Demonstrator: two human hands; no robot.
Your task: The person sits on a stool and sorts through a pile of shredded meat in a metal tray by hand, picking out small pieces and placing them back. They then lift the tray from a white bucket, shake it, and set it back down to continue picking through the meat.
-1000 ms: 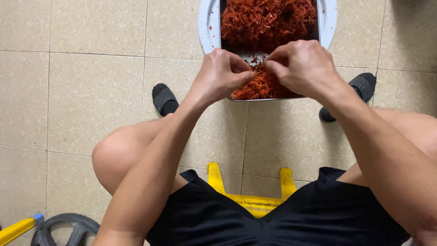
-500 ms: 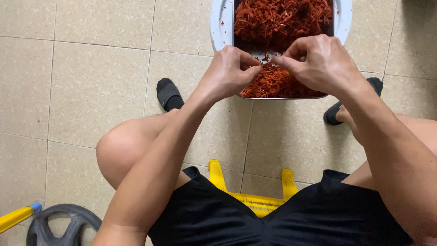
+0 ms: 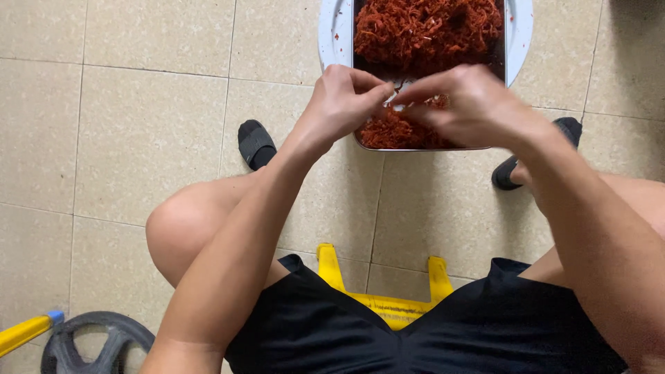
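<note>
A metal tray (image 3: 415, 147) heaped with red shredded strands (image 3: 426, 28) sits on a white round plate (image 3: 331, 34) on the tiled floor. My left hand (image 3: 341, 100) and my right hand (image 3: 465, 105) meet above the tray's near end, fingertips pinched together on a small pale piece (image 3: 400, 97) between them. A smaller pile of the red shreds (image 3: 388, 131) lies under my hands. What exactly the pinched piece is cannot be made out.
I sit on a low yellow stool (image 3: 377, 301), knees apart, black sandals (image 3: 255, 143) either side of the tray. A black weight plate (image 3: 90, 339) and a yellow bar with a blue tip (image 3: 28, 331) lie at the lower left.
The view has shifted slightly, so the tray sits further right and higher in frame. My hands stay pinched together over the tray's near end, fingers working slightly.
</note>
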